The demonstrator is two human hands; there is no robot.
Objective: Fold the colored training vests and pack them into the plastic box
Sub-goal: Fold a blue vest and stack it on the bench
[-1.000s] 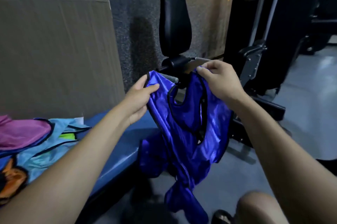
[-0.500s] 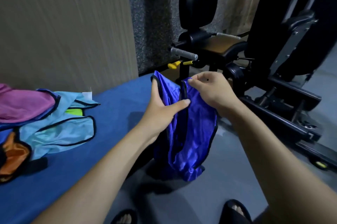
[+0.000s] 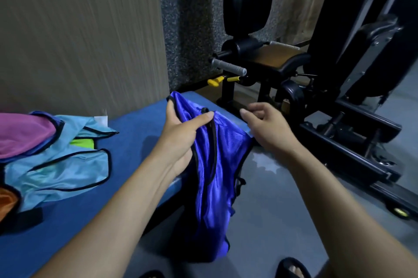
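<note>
Left hand [image 3: 181, 133] pinches the blue vest [image 3: 212, 178] at the top, thumb over both black-trimmed shoulder straps, fingers behind, so the two straps are gathered in one grip. Right hand [image 3: 264, 126] is off the cloth, fingers loosely curled, holding nothing, hovering just beside the vest's upper right edge. Vest hangs lengthwise off the corner of the blue mat [image 3: 135, 133], lower part drooping toward the grey floor [image 3: 271, 205]; looks halved along its length, so my read is the left hand holds the fold aligned while the right is free to take the hem or smooth it. Next fold needs a flat surface, and the mat right beside the left hand is the obvious one. Further left on the mat: light blue vest [image 3: 58, 164] spread out unfolded, a neon green bit [image 3: 82, 142] showing through it, a pink vest [image 3: 22, 135] lying over its far edge, orange vest [image 3: 8, 201] at the frame edge. They take up the left part of the mat. Gym machine [image 3: 271, 60] stands close on the right, limiting swing room. Plastic box not in view.
</note>
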